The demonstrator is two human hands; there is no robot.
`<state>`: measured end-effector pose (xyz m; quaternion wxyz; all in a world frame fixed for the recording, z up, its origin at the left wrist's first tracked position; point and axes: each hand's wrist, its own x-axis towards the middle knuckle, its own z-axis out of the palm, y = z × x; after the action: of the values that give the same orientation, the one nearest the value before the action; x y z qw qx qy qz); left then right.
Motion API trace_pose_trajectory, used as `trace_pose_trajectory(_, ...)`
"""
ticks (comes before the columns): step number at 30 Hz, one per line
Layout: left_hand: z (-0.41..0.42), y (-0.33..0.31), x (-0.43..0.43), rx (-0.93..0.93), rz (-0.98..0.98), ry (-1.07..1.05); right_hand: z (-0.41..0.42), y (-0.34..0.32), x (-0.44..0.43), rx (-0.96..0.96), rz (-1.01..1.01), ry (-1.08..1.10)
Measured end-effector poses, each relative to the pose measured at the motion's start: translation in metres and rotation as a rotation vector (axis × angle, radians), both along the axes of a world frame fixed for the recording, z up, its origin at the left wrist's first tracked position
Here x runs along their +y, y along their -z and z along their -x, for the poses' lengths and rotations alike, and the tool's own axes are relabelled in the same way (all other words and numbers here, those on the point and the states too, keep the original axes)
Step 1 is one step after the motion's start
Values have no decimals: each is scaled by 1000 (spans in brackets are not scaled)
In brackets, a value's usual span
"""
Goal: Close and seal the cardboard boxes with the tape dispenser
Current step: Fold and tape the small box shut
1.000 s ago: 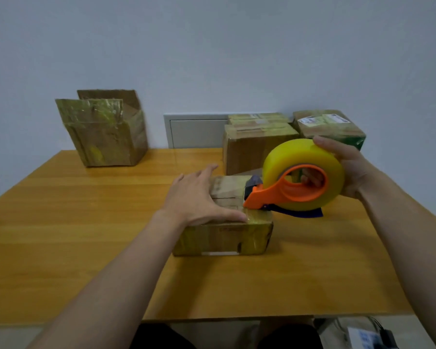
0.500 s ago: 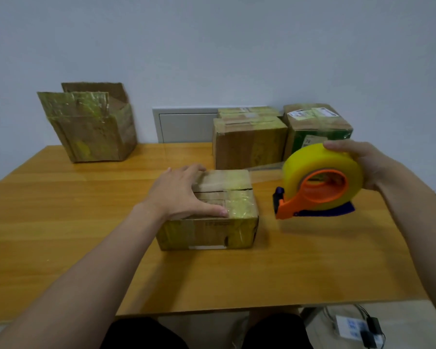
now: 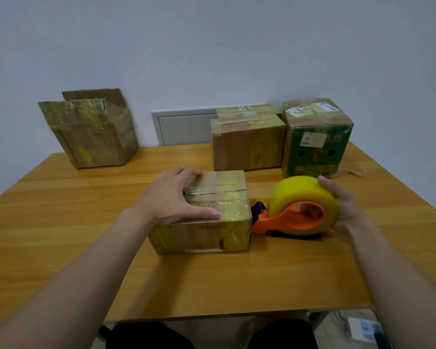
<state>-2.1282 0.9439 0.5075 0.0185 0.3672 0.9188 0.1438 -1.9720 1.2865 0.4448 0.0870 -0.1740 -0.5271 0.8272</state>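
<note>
A small closed cardboard box (image 3: 212, 230) with shiny tape over its top lies in the middle of the wooden table (image 3: 61, 222). My left hand (image 3: 173, 197) lies flat on the box's top, fingers spread. Just right of the box, low over the table, is the orange tape dispenser (image 3: 287, 222) with its big yellow tape roll (image 3: 297, 191). My right hand (image 3: 342, 205) grips it, fingers through the roll's core. The dispenser's nose is at the box's right side.
An open, empty-looking box (image 3: 93, 132) with raised flaps stands at the back left. Two taped brown boxes (image 3: 247, 142) and a green printed box (image 3: 317, 139) stand at the back right. A scrap of tape (image 3: 355, 171) lies near the right edge.
My right hand has carried the dispenser off the box's top, out to the right, then down to the box's right side. My left hand stayed pressed on the top.
</note>
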Motion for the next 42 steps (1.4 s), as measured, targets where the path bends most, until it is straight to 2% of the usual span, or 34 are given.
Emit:
trace_pose_trajectory(5, 4, 2, -2, -10, -13, 12, 5, 8, 0, 31, 65, 19)
trace_pose_trajectory(19, 16, 3, -14, -23, -19, 17, 13, 5, -14, 116, 100, -100)
trace_pose_trajectory(24, 22, 2, -28, -26, -9, 12, 21, 8, -23, 63, 73, -86)
trace_pose_trajectory(37, 26, 4, -31, 7, 78, 63, 15, -2, -19, -103, -119, -76)
trace_pose_trajectory(42, 26, -1, -28, -16, 120, 56, 15, -37, -7, -183, -427, -245)
